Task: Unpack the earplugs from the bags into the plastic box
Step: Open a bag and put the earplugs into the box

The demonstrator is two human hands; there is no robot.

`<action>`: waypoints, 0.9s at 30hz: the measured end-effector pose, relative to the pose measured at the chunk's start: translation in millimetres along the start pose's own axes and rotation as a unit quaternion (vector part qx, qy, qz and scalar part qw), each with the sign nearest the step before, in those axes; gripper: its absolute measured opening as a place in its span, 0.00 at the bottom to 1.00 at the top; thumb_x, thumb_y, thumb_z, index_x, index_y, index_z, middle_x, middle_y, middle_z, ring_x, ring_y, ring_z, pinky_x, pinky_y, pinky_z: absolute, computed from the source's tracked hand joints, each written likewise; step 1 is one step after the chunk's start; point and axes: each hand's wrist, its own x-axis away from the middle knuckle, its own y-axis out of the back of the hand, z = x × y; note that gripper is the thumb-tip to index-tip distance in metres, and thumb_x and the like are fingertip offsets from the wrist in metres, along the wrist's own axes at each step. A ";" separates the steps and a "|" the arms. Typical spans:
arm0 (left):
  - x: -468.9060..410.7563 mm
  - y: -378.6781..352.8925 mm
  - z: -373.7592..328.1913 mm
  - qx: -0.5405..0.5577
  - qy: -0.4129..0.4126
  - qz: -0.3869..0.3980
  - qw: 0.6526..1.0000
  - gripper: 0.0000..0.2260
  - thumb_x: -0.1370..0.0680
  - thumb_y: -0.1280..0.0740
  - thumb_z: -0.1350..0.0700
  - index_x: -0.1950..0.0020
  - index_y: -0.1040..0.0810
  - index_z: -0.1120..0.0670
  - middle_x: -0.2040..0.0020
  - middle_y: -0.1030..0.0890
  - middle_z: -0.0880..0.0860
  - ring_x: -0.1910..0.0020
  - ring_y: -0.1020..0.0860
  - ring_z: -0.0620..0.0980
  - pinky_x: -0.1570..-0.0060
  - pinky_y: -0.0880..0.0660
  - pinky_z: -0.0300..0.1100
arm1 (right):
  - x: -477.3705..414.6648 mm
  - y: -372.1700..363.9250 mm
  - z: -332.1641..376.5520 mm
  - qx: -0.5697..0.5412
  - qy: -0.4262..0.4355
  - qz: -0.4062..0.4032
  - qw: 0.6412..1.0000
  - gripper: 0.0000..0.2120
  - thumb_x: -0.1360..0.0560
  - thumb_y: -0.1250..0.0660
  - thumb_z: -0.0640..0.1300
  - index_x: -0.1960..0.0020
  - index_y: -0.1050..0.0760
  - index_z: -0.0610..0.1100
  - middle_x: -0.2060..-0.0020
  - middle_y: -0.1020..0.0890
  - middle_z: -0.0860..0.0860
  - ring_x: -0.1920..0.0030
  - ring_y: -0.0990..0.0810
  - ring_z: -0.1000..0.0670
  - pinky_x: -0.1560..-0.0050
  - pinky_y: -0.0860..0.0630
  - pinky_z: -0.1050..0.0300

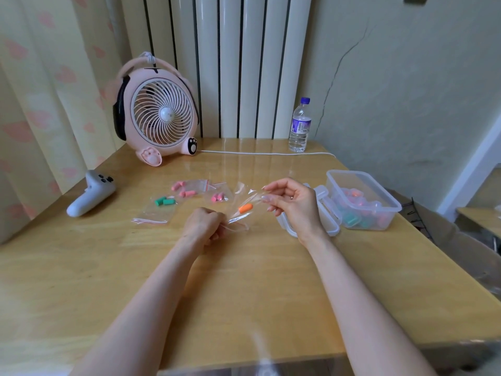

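Bags (187,191) left of plastic box (363,199), fan (160,109) behind, on table (244,267)

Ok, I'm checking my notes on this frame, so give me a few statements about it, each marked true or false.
1. The left hand and the right hand both hold one clear bag with an orange earplug inside. True.
2. The plastic box is empty. False: it holds pink and green earplugs.
3. A bag of green earplugs lies on the table. True.
4. The water bottle lies on its side. False: it stands upright.
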 end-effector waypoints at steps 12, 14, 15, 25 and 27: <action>-13.7 -1.3 8.3 -0.152 -0.048 -0.154 0.975 0.11 0.21 0.39 0.50 0.49 0.22 0.55 0.48 0.20 0.58 0.47 0.23 0.59 0.56 0.32 0.44 | 1.0 -0.9 2.1 0.026 0.004 0.012 1.000 0.12 0.29 0.32 0.27 0.58 0.22 0.44 0.67 0.21 0.50 0.73 0.26 0.57 0.72 0.33 0.64; -14.7 -1.4 10.3 -0.149 -0.061 -0.154 0.975 0.07 0.23 0.37 0.53 0.47 0.24 0.54 0.43 0.23 0.58 0.44 0.24 0.59 0.52 0.31 0.45 | 2.0 -2.5 1.9 0.048 -0.002 0.021 0.999 0.12 0.29 0.31 0.29 0.59 0.22 0.46 0.66 0.21 0.50 0.72 0.26 0.56 0.71 0.32 0.64; -15.5 -1.2 11.8 -0.149 -0.070 -0.152 0.975 0.07 0.23 0.36 0.55 0.46 0.24 0.53 0.39 0.25 0.58 0.43 0.25 0.59 0.49 0.31 0.45 | 2.4 -3.2 1.7 0.058 -0.004 0.026 0.998 0.12 0.29 0.31 0.30 0.59 0.21 0.47 0.66 0.21 0.50 0.71 0.26 0.56 0.70 0.31 0.64; 1.6 -6.9 -1.1 0.145 -0.188 0.084 0.968 0.13 0.24 0.32 0.59 0.41 0.24 0.60 0.48 0.18 0.57 0.48 0.21 0.51 0.45 0.27 0.43 | 1.8 -1.2 0.7 0.053 -0.003 0.023 0.998 0.16 0.29 0.32 0.30 0.53 0.21 0.51 0.62 0.21 0.49 0.68 0.25 0.54 0.69 0.31 0.61; 4.1 -9.7 -1.1 0.131 -0.201 0.096 0.966 0.14 0.27 0.29 0.63 0.42 0.25 0.60 0.54 0.18 0.58 0.55 0.20 0.49 0.52 0.25 0.42 | 1.4 -0.3 1.7 0.047 -0.002 0.013 0.999 0.16 0.29 0.32 0.30 0.53 0.21 0.50 0.61 0.21 0.48 0.69 0.25 0.54 0.70 0.32 0.62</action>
